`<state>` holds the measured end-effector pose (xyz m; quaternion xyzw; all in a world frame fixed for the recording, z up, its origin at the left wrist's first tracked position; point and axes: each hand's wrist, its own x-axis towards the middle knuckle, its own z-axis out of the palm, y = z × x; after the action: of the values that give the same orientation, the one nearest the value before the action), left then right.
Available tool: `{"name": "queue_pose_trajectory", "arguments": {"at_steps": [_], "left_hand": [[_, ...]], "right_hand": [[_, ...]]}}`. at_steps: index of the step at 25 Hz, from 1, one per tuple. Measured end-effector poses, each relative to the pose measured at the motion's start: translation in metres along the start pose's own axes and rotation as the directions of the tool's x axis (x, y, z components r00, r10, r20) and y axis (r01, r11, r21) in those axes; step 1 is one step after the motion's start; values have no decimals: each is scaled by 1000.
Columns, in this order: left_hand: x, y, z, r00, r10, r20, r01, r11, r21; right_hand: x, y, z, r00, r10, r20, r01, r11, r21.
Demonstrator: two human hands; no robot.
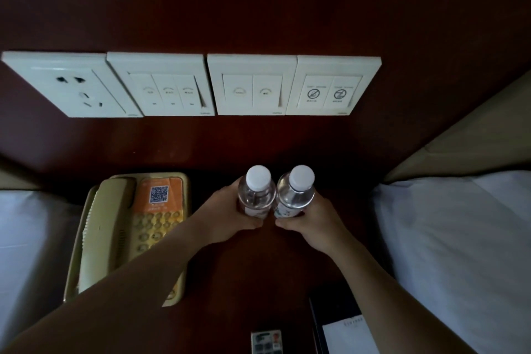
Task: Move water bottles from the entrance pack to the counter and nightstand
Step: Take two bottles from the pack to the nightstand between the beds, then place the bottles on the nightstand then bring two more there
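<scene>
Two Bottles Reach the Nightstand

Two water bottles are held side by side over the dark nightstand tabletop (218,276), one in each of the hands. The left bottle (256,195) is gripped by the left hand (230,210), with fingers wrapped round its lower body; the right bottle (296,194) is gripped the same way by the right hand (309,220). Both bottles are kept upright, white caps pointing up toward the camera, so that their long axes run straight down to the wood. Their shoulders appear to touch or nearly touch; which of the two cannot be told. Whether the bases are already resting on the tabletop is hidden by the hands and the bottles themselves.

The spot is framed by a beige telephone (126,236) to the left, well apart from the left bottle, and by a row of wall switch plates (253,85) above. White bedding (459,238) is seen on the right, and more on the left. A small card (265,342) and a notepad (347,336) lie nearer the camera.

The placing step is judged to be almost finished: a short downward setting, if any is left, and a release of both grips is all that seems called for. Each bottle lies directly ahead of the hand holding it, so neither hand is favoured.
</scene>
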<state>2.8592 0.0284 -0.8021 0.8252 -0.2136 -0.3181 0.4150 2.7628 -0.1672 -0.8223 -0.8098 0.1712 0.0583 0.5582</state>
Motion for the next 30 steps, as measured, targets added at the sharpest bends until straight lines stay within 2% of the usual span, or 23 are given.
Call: {"name": "queue_pose_trajectory", "arguments": {"at_steps": [6,9,19,21,24,26,27,29,30], "left_hand": [[10,-6,0,1000,-3,-4,3,999,-43],[13,-9,-2,999,5,35,-3,998,-62],[12,-9,9,999,-44,-10,41,984,-176],[-4,1,12,994,-74,-81,56,977,-206],[-55,33,18,947,-120,-297,42,965,-257],[-103,83,1,887,-57,-459,-23,986,-167],[-124,113,-13,851,38,-524,-81,995,-60],[-160,182,-48,779,262,-569,-226,965,135],[-174,222,-67,746,349,-567,-305,936,174]], "right_hand": [[20,3,-7,993,-5,122,13,998,-62],[22,3,-7,992,0,123,6,999,-51],[24,3,-5,986,21,167,-21,1000,1],[14,-2,-8,988,45,145,-46,999,5],[-25,-23,-18,995,100,22,-101,992,73],[-60,-66,-44,993,68,-95,-57,992,113],[-77,-94,-60,987,34,-154,-16,993,114],[-115,-166,-95,964,-44,-264,74,992,103],[-138,-207,-117,941,-83,-329,120,988,95]]}}
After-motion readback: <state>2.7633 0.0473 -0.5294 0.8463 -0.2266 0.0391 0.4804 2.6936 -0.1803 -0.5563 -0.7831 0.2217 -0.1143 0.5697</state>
